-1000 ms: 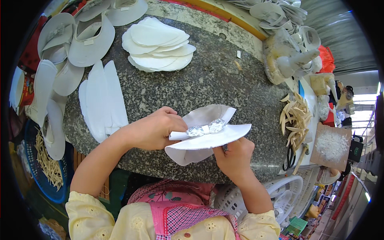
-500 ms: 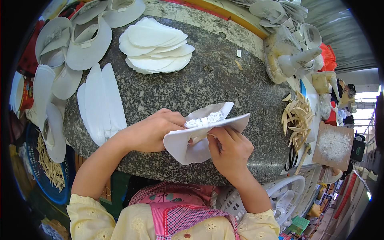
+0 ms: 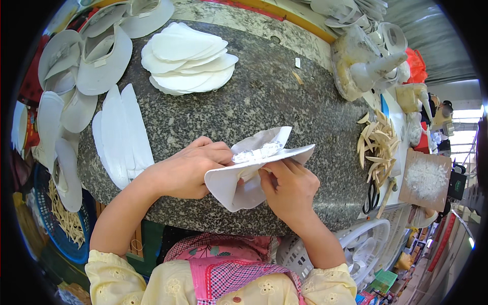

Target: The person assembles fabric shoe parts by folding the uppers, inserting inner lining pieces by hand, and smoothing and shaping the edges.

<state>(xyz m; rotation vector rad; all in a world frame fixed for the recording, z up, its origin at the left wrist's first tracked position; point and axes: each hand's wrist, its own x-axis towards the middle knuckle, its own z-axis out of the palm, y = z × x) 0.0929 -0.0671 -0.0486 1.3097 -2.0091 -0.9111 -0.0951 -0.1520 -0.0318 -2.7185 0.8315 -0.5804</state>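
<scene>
Between both hands a white shoe upper (image 3: 229,179) is held above the near middle of the speckled stone table (image 3: 284,101). Its edges flare out, and a crinkled, silvery-white part shows in the fold on top. My left hand (image 3: 195,168) grips its left side with bent fingers, the fingertips partly hidden behind the material. My right hand (image 3: 295,189) pinches the right side from below, thumb toward the inside. Left of my left hand lie long, narrow white pieces (image 3: 122,137). Farther off rests a fanned stack of rounded white pieces (image 3: 188,56).
More white uppers (image 3: 104,58) pile up along the left edge. Curved tan strips (image 3: 377,145) lie at the right, near black-handled scissors (image 3: 371,197). A stained plastic container with a spout (image 3: 356,63) stands far right. A blue basket (image 3: 46,213) and a white basket (image 3: 371,239) flank me.
The view has shifted slightly, so the table things sit a little farther left. Both hands keep their hold on the upper, which has barely moved or tilted.
</scene>
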